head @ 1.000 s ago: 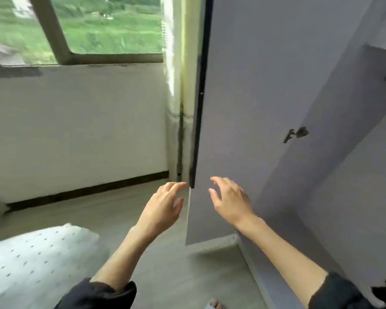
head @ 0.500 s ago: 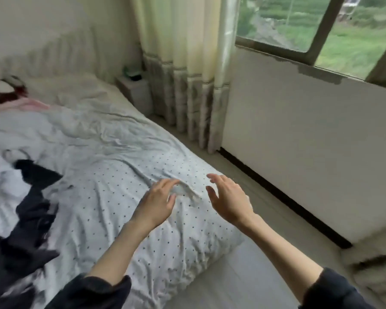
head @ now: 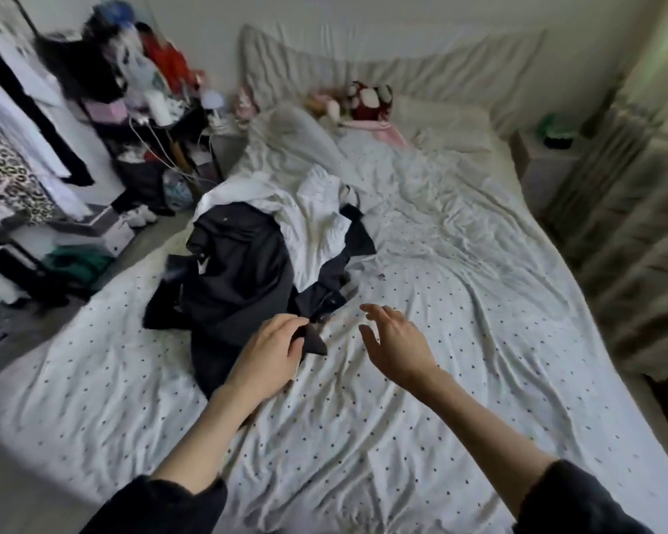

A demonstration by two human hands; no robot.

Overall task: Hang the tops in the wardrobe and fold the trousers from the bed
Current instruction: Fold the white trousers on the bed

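Your bed (head: 459, 341), under a wrinkled white dotted sheet, fills the view. A heap of dark garments (head: 236, 271) lies toward its left edge, with a crumpled white top (head: 309, 217) just behind and touching them. Your left hand (head: 269, 354) pinches a corner of the dark cloth at the heap's near end; your right hand (head: 396, 341) hovers just beside it, fingers spread, holding nothing.
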